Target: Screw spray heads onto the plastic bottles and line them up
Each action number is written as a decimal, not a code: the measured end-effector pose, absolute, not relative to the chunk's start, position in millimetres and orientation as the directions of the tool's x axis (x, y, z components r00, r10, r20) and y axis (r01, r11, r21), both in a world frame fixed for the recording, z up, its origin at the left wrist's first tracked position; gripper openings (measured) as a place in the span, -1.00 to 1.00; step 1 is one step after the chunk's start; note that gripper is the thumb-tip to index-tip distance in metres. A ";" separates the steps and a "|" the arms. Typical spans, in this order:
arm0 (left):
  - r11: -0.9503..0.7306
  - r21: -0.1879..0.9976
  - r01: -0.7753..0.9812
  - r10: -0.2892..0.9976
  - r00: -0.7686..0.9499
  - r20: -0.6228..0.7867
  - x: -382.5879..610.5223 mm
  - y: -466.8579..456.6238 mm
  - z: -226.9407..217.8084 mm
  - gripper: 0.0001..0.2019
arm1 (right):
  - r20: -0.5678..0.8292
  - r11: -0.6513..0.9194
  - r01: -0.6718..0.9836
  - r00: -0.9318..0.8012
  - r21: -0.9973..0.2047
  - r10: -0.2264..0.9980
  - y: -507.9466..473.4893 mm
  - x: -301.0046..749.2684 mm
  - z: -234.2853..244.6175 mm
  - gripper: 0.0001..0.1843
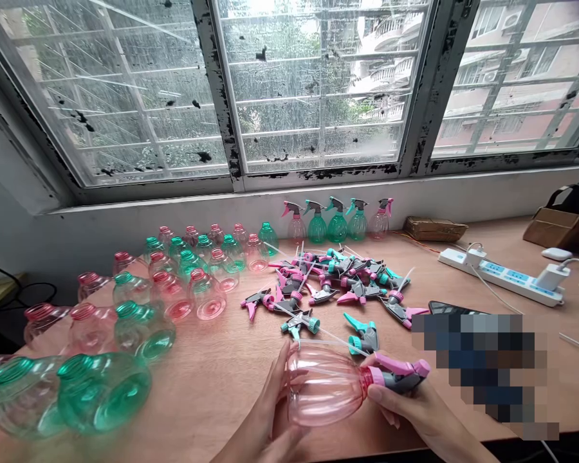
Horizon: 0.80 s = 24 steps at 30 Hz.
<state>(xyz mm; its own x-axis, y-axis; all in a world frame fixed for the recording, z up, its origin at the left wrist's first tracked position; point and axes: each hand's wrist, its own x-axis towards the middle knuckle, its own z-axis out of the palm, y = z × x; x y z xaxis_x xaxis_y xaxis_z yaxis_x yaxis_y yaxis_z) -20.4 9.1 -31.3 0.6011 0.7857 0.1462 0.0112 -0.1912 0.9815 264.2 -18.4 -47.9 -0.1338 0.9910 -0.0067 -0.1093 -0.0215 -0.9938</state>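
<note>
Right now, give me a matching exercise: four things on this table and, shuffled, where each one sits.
1 pink spray bottle
2 five finished sprayers
3 loose trigger heads
4 power strip

A heaped in the middle of the table
B sideways, held by left hand and right hand
C far right, chargers plugged in
D upright in a row by the wall

Pairs: 1-B, 2-D, 3-A, 4-C

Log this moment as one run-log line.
left hand: holds pink bottle | right hand: holds trigger head at bottle neck | table: loose trigger heads, uncapped bottles | back: assembled sprayers
</note>
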 end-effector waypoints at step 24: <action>-0.167 0.986 0.030 0.787 0.606 0.114 -26.1 12.5 -42.4 -0.04 | 0.037 0.019 -0.124 -0.142 -0.992 0.989 -20.4 260.9 -39.4 -0.63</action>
